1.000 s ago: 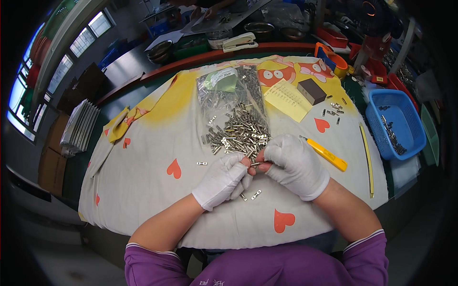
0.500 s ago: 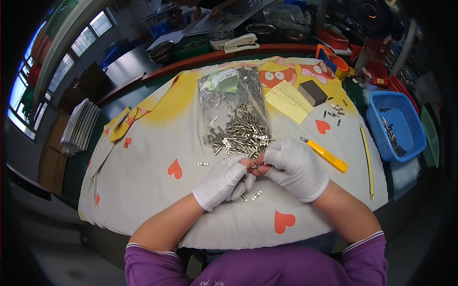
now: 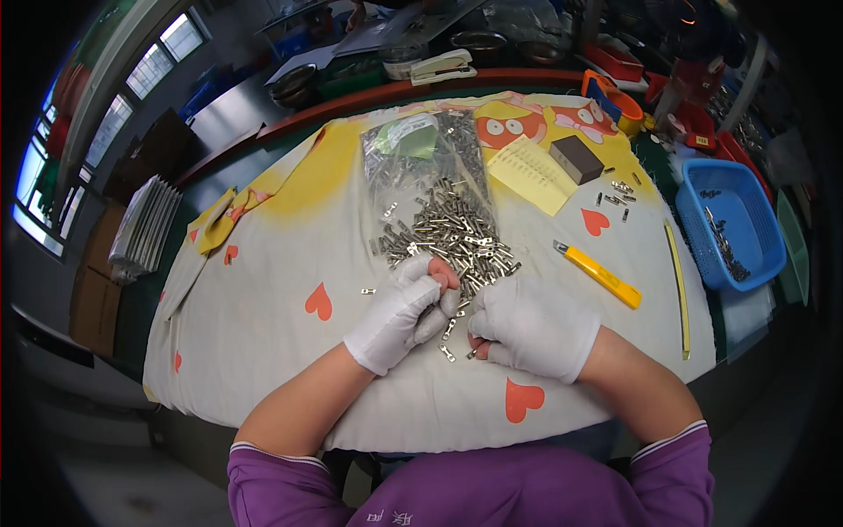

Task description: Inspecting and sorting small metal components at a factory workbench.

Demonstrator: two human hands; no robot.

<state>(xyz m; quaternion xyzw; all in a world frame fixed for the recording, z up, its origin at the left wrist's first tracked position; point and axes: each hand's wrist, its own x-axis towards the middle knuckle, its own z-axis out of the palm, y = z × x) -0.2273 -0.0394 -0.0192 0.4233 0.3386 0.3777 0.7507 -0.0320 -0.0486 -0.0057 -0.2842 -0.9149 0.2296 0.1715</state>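
Observation:
My left hand (image 3: pixel 397 314), in a white glove with bare fingertips, is closed at the near edge of a heap of small silver metal pieces (image 3: pixel 452 228). Thumb and finger are pressed together; whatever is between them is hidden. Lower and to the right, my right hand (image 3: pixel 540 329), gloved the same way, pinches a small metal piece (image 3: pixel 471 354) against the cloth. Beside it lies a loose metal piece (image 3: pixel 447 353), flat with holes at its ends. The heap spills from a clear plastic bag (image 3: pixel 421 167) with a green label.
A yellow utility knife (image 3: pixel 601 277) lies right of my right hand. Beyond are a yellow paper slip (image 3: pixel 533 176), a dark block (image 3: pixel 577 160) and several scattered metal pieces (image 3: pixel 622 188). A blue basket (image 3: pixel 688 233) holds more at the right. A stapler (image 3: pixel 443 67) sits at the back.
My hands have parted. The left has moved up toward the heap, and the right has come down to a metal piece on the cloth. The view has shifted slightly.

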